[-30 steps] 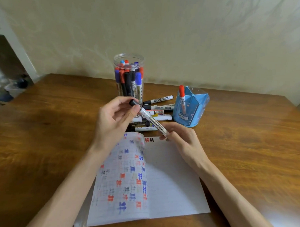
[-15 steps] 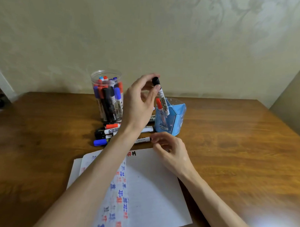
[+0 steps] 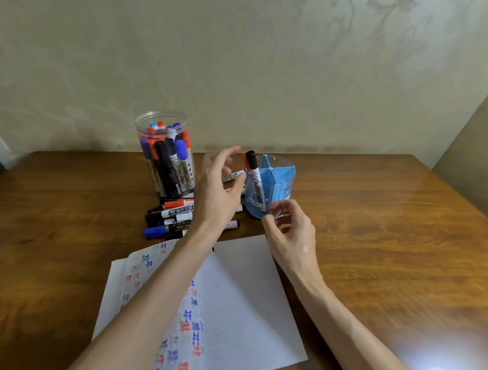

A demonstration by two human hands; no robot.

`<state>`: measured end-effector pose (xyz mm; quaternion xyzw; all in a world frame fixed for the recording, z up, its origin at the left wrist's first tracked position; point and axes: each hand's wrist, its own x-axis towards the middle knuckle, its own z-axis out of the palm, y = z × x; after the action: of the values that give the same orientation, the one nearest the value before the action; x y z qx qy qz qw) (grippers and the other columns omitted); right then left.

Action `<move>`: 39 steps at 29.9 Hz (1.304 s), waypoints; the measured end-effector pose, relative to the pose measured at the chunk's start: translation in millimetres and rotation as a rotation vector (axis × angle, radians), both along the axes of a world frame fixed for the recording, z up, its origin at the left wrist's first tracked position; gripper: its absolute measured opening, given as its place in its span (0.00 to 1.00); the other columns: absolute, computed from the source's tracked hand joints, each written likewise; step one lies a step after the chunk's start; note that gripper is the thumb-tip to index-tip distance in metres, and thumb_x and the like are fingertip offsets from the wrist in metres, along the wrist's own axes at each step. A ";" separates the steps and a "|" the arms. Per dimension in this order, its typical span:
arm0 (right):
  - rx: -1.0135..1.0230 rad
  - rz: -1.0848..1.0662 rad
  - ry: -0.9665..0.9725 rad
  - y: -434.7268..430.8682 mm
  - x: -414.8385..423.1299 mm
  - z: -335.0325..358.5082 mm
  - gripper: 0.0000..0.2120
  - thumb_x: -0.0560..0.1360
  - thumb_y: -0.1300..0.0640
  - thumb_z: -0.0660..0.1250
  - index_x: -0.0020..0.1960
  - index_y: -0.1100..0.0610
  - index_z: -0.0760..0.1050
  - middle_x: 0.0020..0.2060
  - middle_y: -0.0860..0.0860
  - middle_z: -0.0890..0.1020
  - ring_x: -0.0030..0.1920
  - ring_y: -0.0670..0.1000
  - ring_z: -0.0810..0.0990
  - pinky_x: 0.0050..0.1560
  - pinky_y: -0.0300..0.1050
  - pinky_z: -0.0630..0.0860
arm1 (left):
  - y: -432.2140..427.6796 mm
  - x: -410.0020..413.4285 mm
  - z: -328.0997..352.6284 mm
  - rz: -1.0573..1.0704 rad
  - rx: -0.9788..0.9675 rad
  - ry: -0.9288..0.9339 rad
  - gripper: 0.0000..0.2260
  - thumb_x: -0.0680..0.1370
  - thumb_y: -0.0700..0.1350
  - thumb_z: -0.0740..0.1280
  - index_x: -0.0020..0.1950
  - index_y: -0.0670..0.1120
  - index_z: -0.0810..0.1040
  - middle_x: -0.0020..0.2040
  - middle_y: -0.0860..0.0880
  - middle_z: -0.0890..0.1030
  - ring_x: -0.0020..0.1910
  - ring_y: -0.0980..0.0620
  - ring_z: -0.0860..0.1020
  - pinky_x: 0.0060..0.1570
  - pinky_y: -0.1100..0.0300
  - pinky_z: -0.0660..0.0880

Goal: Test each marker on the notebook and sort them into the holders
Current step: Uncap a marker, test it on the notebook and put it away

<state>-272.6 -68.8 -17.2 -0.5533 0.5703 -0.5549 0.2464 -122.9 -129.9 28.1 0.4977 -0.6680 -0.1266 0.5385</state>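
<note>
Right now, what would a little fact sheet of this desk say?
Left hand: open, empty, beside the blue holder
Right hand: fingers curled at the holder's base, grip unclear
Black-capped marker: standing in blue holder
Clear jar: full of markers
Loose markers: piled before jar
Notebook: open, red and blue test marks

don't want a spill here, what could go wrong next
1. The left hand is open close beside the blue holder, where the black-capped marker stands leaning above the rim; a careless sweep might knock it or tip the holder.
2. The loose markers lie piled by that wrist, so a reach down could roll some onto the notebook.
</note>
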 end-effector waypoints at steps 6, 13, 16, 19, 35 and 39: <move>0.032 0.083 0.043 -0.2 5.4 -4.0 0.08 0.77 0.62 0.71 0.54 0.52 0.79 0.48 0.44 0.83 0.43 0.44 0.82 0.39 0.32 0.77 | 27.7 40.3 -24.1 0.087 0.035 -0.053 0.18 0.79 0.36 0.70 0.67 0.49 0.77 0.58 0.50 0.76 0.52 0.57 0.77 0.49 0.72 0.72; 0.010 0.190 0.074 5.9 13.4 -3.6 0.07 0.78 0.62 0.71 0.53 0.52 0.80 0.46 0.46 0.83 0.43 0.42 0.82 0.39 0.31 0.76 | 61.5 78.9 -54.4 0.187 0.167 -0.447 0.13 0.76 0.49 0.76 0.60 0.49 0.82 0.58 0.51 0.77 0.59 0.53 0.75 0.54 0.61 0.75; 0.024 0.200 0.098 6.8 16.3 -7.0 0.07 0.78 0.62 0.72 0.53 0.52 0.81 0.46 0.47 0.84 0.43 0.44 0.82 0.40 0.32 0.76 | 59.2 82.2 -56.2 0.239 0.183 -0.517 0.11 0.77 0.53 0.74 0.56 0.50 0.85 0.54 0.51 0.79 0.57 0.52 0.74 0.53 0.59 0.71; 0.031 0.207 0.110 6.7 16.5 -7.3 0.07 0.78 0.62 0.72 0.53 0.52 0.82 0.46 0.47 0.84 0.44 0.45 0.82 0.41 0.34 0.77 | 58.3 83.3 -58.0 0.276 0.180 -0.536 0.09 0.78 0.54 0.73 0.54 0.51 0.85 0.53 0.52 0.80 0.55 0.53 0.74 0.52 0.60 0.68; 0.086 0.450 -0.078 17.8 34.7 6.3 0.06 0.80 0.51 0.73 0.46 0.51 0.85 0.35 0.47 0.85 0.35 0.45 0.79 0.36 0.44 0.76 | 78.6 71.7 -41.4 -0.152 0.097 -0.283 0.09 0.77 0.48 0.72 0.56 0.50 0.80 0.50 0.57 0.84 0.52 0.59 0.80 0.51 0.56 0.80; 0.072 0.397 -0.166 17.9 32.4 8.0 0.15 0.83 0.52 0.70 0.42 0.60 0.83 0.32 0.54 0.82 0.33 0.46 0.78 0.35 0.36 0.73 | 78.1 76.1 -41.9 -0.177 0.154 -0.225 0.19 0.73 0.57 0.72 0.61 0.51 0.81 0.53 0.57 0.84 0.54 0.60 0.81 0.53 0.65 0.79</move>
<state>-240.1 -50.9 -9.3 -0.5981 0.4473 -0.5182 0.4167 -46.9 -51.8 -13.8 0.4878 -0.7538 -0.1679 0.4070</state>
